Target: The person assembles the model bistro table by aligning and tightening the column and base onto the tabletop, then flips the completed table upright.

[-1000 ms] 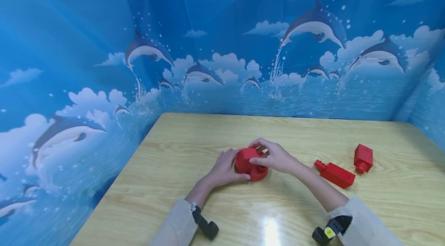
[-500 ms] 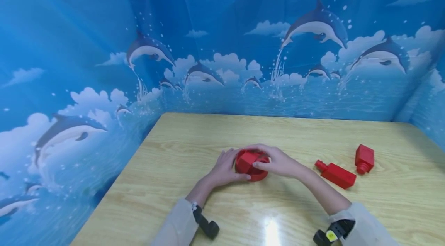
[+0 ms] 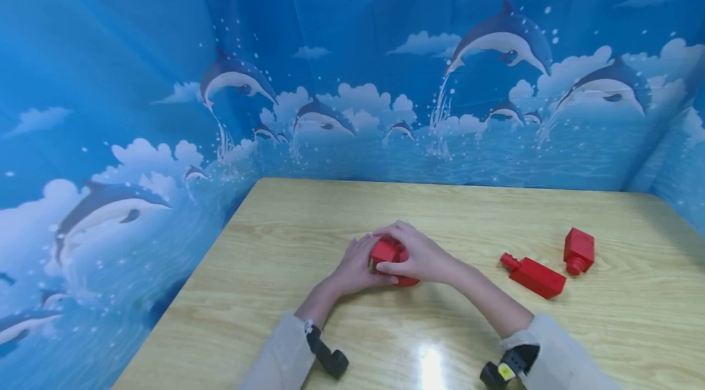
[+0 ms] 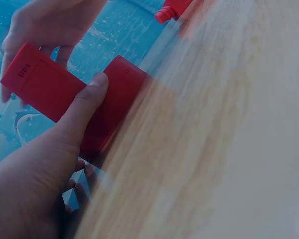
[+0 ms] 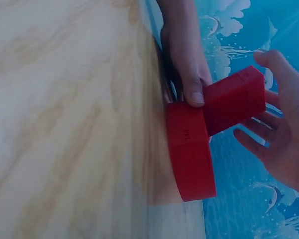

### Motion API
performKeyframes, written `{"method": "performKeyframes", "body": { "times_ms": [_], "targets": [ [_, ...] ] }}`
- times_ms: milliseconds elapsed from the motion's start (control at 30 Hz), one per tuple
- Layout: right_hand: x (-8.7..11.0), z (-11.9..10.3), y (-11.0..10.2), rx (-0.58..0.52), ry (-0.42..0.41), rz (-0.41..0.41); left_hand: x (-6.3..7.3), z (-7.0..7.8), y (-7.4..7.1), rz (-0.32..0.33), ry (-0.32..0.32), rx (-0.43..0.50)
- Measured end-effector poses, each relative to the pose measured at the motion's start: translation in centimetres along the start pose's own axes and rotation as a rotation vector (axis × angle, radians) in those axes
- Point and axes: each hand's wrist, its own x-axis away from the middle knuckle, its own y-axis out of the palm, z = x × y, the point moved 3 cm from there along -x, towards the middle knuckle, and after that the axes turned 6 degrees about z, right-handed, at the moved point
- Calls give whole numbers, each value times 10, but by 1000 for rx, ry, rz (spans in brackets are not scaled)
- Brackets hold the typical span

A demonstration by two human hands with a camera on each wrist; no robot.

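Observation:
A red block with squared sides stands tilted out of a round red base. My left hand grips the base from the left, its thumb lying across the near side in the left wrist view. My right hand holds the block from above and the right, thumb on the near side and fingers curled over the far side. In the head view, the hands hide much of both red parts. Fingers of my right hand show behind the block in the left wrist view.
On the table, two red bottle-shaped blocks lie to the right: one on its side, another farther right. A blue dolphin-print curtain borders the table behind and at the left. Black cameras are strapped on both wrists.
My right hand has shifted left and closer to my left hand, and the block has turned within the base. My left hand stays in place around the base.

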Motion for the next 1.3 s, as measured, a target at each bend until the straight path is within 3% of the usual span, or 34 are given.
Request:
{"method": "performKeyframes", "body": {
  "times_ms": [200, 500, 800, 1200, 1300],
  "targets": [
    [0, 3, -4, -212, 90, -126, 1, 0, 0, -17, -63, 10],
    [-5, 4, 0, -134, 64, -21, 0, 0, 0, 5, -3, 26],
    [-3, 10, 1, -142, 84, -23, 1, 1, -1, 19, 23, 15],
    [-3, 11, 3, -166, 93, 11, 2, 2, -2, 10, -8, -12],
    [1, 12, -2, -188, 105, 16, 2, 4, -3, 30, -38, 45]
  ]
}}
